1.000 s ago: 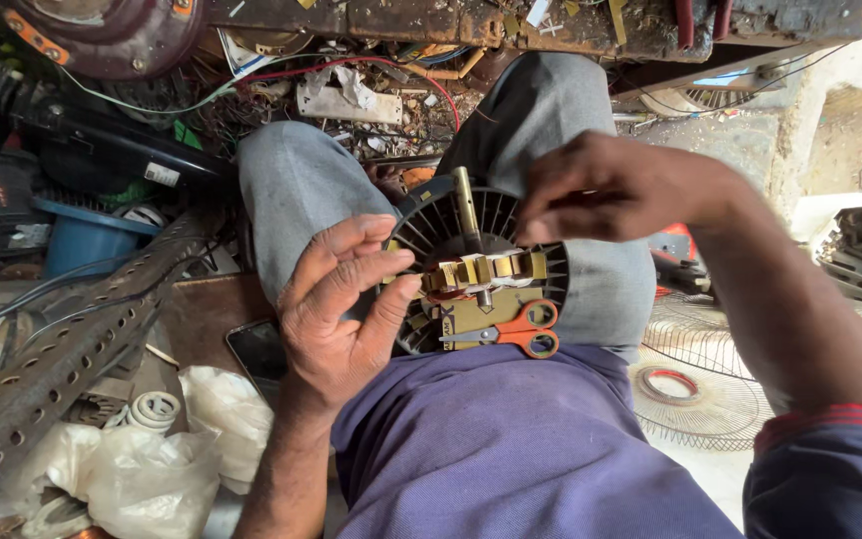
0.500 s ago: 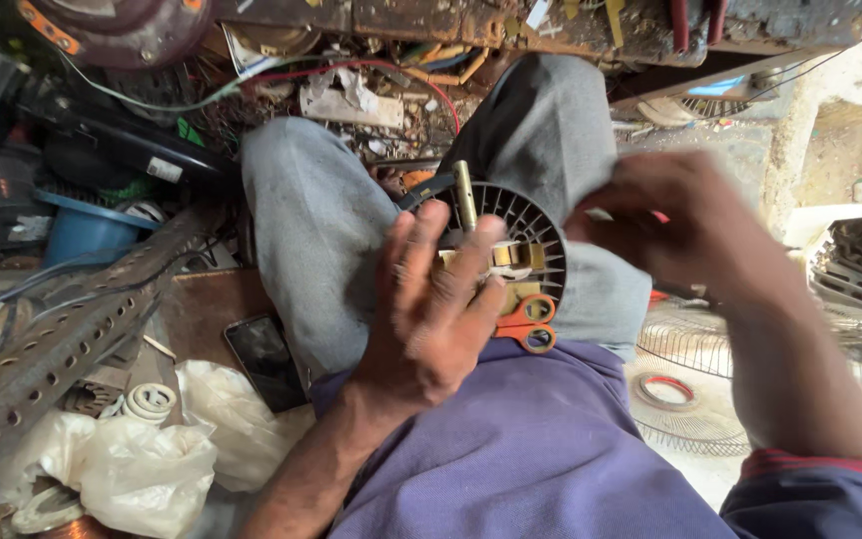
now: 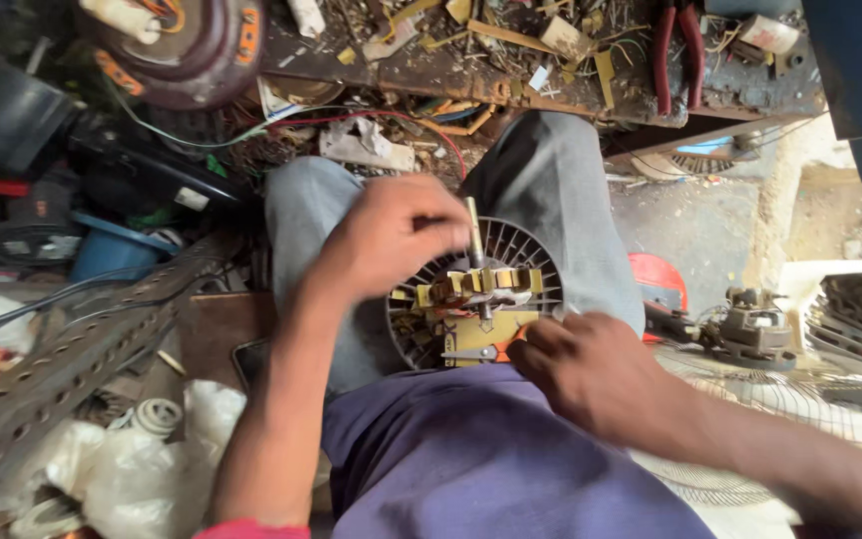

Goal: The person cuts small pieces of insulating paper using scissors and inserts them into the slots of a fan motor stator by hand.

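- Fan motor [image 3: 476, 299] rests in your lap, shaft up.
- Your left hand [image 3: 391, 240] sits at its upper left, fingers curled; grip unclear.
- Your right hand [image 3: 591, 374] touches its lower right edge, fingers bent; grasp unclear.

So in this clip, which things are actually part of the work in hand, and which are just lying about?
In use:
- fan motor on the lap
- its shaft
- left hand at the shaft
- right hand at the motor's near edge

Lying about:
- red-handled pliers on the bench
- blue tub
- wire fan guard
- perforated metal angle
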